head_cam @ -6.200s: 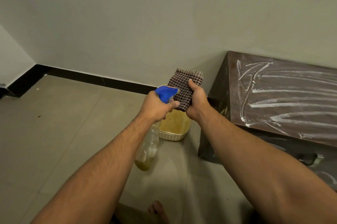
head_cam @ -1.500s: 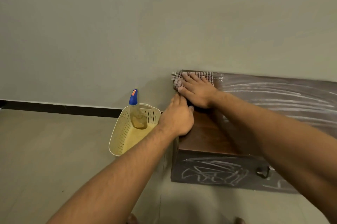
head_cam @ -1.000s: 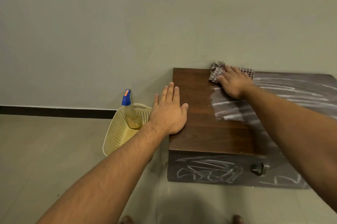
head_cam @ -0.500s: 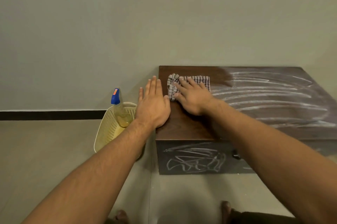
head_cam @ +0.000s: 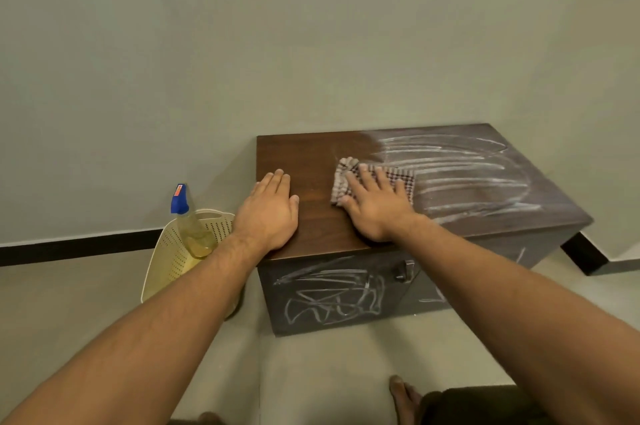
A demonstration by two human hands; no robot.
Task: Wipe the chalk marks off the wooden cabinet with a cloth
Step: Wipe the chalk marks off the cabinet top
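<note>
Head: right hand (head_cam: 375, 208), seemingly flat, presses cloth (head_cam: 403, 178) onto cabinet (head_cam: 304, 158).

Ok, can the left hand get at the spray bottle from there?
Probably yes: the left hand rests flat on the cabinet beside the basket, where the spray bottle stands, nothing between.

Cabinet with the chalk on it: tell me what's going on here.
A person is wiping chalk off the wooden cabinet. The right hand presses a checkered cloth flat on the top, while the left hand rests flat near the left edge. The top's left part is clean; chalk streaks cover the right part, and scribbles mark the front.
</note>
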